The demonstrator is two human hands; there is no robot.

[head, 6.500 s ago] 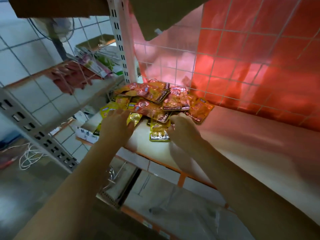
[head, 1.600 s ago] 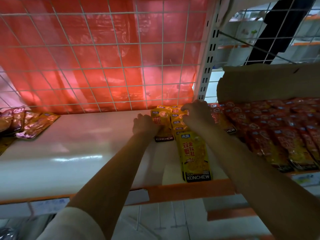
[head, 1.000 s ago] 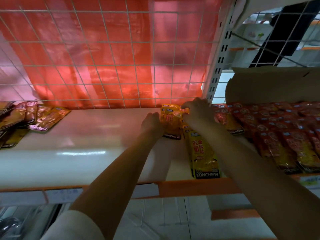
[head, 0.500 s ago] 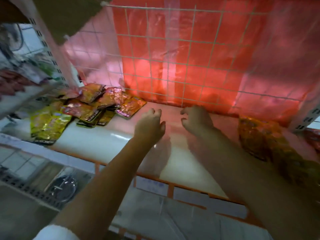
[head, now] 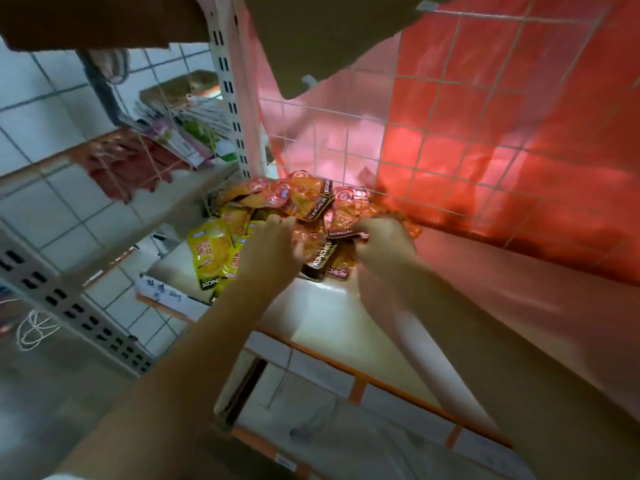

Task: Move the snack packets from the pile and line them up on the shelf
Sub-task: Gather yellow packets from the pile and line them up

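Observation:
A pile of snack packets (head: 304, 199), orange and red foil with a few yellow ones (head: 211, 251), lies at the left end of the white shelf (head: 346, 317), against the wire grid. My left hand (head: 273, 254) rests on the pile's front with its fingers spread over the packets and the thumb apart. My right hand (head: 381, 244) is at the pile's right side, fingers curled around the lower edge of an orange snack packet (head: 341, 220). The lined-up packets further right on the shelf are out of view.
A white slotted upright (head: 230, 98) stands just behind the pile. Red plastic sheeting behind a wire grid (head: 485, 133) backs the shelf. A neighbouring shelf (head: 138, 161) at the left holds other packets. Brown cardboard (head: 329, 36) hangs overhead. An orange rail (head: 381, 382) edges the shelf front.
Both hands left the row of yellow packets at the right end, crossed the bare shelf empty, and now reach the pile at the left. The right hand has closed on a packet.

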